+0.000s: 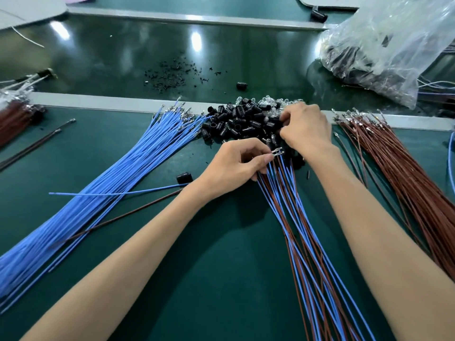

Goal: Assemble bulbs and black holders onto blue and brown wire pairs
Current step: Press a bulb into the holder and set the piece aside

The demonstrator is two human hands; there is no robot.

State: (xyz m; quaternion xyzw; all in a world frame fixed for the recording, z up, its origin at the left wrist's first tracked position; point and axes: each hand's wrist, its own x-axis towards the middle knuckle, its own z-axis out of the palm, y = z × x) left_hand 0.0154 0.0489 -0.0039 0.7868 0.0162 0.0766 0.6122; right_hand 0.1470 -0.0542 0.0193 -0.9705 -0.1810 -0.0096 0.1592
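Note:
My left hand (236, 161) grips a bunch of blue and brown wire pairs (302, 232) and pinches two metal terminals at its fingertips. The pairs trail down toward the lower right. My right hand (305, 126) reaches into the pile of black holders (236, 121) with curled fingers; what they hold is hidden. Clear bulbs (270, 103) lie at the pile's far edge. Loose blue wires (118, 173) fan out on the left, and loose brown wires (403, 173) fan out on the right.
A clear plastic bag (389, 50) of parts sits at the back right. Black scraps (172, 75) lie on the far belt. A brown wire bundle (17, 114) rests at the left edge. One loose black holder (184, 178) lies near my left wrist.

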